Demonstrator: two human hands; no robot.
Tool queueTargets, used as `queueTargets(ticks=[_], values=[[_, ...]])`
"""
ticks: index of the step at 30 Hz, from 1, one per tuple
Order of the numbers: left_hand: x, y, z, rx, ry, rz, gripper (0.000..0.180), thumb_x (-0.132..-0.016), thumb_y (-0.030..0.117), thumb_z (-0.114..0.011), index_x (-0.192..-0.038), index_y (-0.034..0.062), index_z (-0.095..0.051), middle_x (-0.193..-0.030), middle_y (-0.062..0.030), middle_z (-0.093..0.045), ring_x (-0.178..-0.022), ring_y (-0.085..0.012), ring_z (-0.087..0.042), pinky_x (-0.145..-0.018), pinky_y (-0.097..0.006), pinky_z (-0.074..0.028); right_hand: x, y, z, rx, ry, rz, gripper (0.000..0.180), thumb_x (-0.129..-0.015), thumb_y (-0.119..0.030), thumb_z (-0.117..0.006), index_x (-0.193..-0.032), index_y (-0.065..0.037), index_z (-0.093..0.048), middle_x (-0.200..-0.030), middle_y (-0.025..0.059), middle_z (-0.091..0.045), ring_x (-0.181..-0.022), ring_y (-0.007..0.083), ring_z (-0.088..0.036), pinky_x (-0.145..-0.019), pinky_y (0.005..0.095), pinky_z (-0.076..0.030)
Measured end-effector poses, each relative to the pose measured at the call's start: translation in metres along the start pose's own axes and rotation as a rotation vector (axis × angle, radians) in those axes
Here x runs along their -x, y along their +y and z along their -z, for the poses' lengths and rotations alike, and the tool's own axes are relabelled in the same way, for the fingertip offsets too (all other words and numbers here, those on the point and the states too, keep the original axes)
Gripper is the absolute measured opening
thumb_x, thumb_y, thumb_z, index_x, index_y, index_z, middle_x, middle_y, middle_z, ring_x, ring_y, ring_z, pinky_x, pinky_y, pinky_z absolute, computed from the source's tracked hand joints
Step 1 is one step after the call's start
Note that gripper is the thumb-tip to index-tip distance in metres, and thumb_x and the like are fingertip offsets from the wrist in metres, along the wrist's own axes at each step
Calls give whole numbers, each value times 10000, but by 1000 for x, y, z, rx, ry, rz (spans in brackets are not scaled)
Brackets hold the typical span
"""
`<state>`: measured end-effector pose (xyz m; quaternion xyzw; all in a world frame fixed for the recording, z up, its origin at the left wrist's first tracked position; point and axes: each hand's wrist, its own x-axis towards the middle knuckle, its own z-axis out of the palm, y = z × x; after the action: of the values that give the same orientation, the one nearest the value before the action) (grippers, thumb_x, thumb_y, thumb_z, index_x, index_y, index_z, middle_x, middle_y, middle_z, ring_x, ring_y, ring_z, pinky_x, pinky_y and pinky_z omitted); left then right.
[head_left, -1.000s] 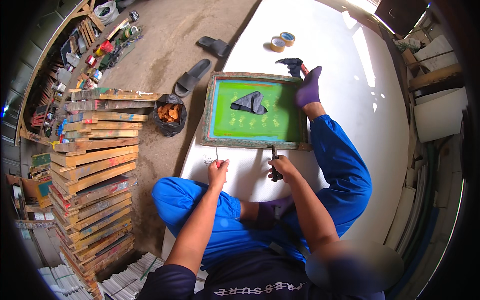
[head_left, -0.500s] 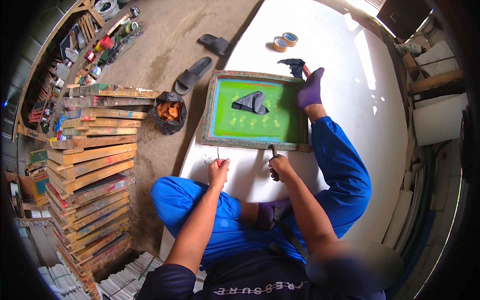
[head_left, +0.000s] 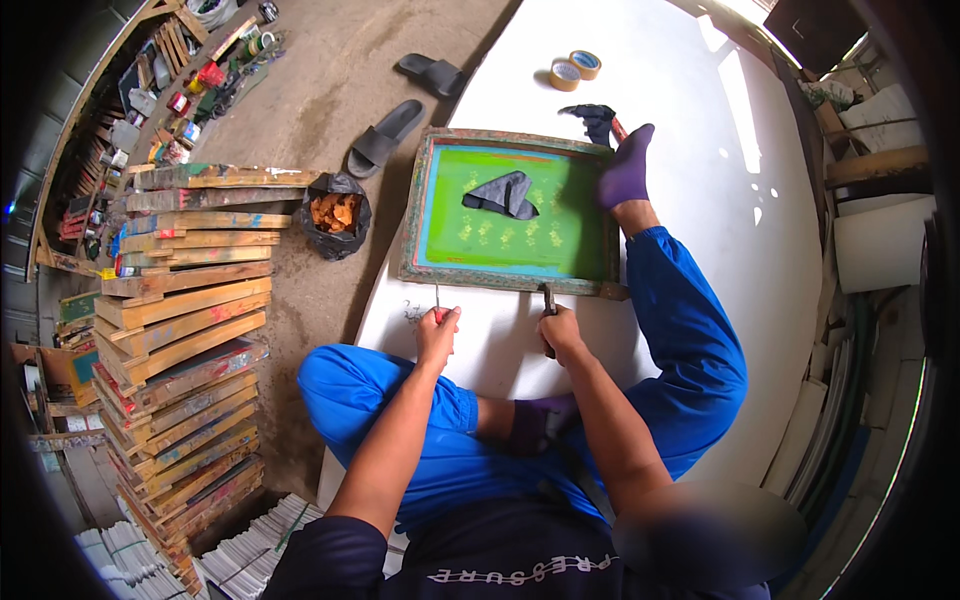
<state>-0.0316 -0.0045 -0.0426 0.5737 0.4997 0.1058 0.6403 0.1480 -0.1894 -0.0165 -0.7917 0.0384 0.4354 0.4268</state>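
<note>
I sit on a white table (head_left: 700, 130) in blue trousers, with a wooden printing frame (head_left: 420, 215) with a green screen in front of me. A dark rag (head_left: 505, 192) lies on the screen. My left hand (head_left: 438, 332) pinches a thin tool with a red handle (head_left: 437, 302) at the frame's near edge. My right hand (head_left: 562, 330) grips a dark-handled tool (head_left: 549, 305) pressed against the frame's near right corner. My foot in a purple sock (head_left: 628, 168) rests on the frame's right side.
Two tape rolls (head_left: 574, 70) and a dark cloth (head_left: 597, 118) lie beyond the frame. On the floor to the left are black sandals (head_left: 385, 135), a black bag with orange pieces (head_left: 335, 212) and a tall stack of wooden frames (head_left: 185, 330). Shelves line the far left.
Both hands stay at the frame's near edge; the right hand has shifted slightly along it. The view has tilted a little.
</note>
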Motion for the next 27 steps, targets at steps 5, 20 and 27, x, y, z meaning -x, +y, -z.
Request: queueTargets(ticks=[5, 20, 27], values=[[5, -1, 3, 48, 30, -9, 250, -933, 262, -737, -892, 28, -659, -698, -42, -629, -402, -71, -456, -357, -263, -360, -10, 18, 11, -394, -216, -23, 144, -785, 18, -604, -921, -30, -602, -656, 108, -572, -465, 216, -537, -406, 372, -430], [28, 13, 16, 179, -93, -66, 306, -968, 294, -719, -1086, 14, -691, -879, -91, -704, -444, -50, -466, -393, -233, -393, 53, -6, -81, -189, -708, -1, 181, -792, 15, -629, -963, -21, -583, -669, 98, -604, -507, 214, -591, -477, 358, -485], [20, 7, 24, 281, 27, -9, 227, -970, 238, -704, -1010, 17, -673, -831, -62, -667, -436, -66, -460, -382, -257, -376, 51, -26, -88, -143, -855, -106, 376, -919, -97, -633, -1272, 15, -571, -843, 155, -705, -679, 267, -706, -626, 374, -575]])
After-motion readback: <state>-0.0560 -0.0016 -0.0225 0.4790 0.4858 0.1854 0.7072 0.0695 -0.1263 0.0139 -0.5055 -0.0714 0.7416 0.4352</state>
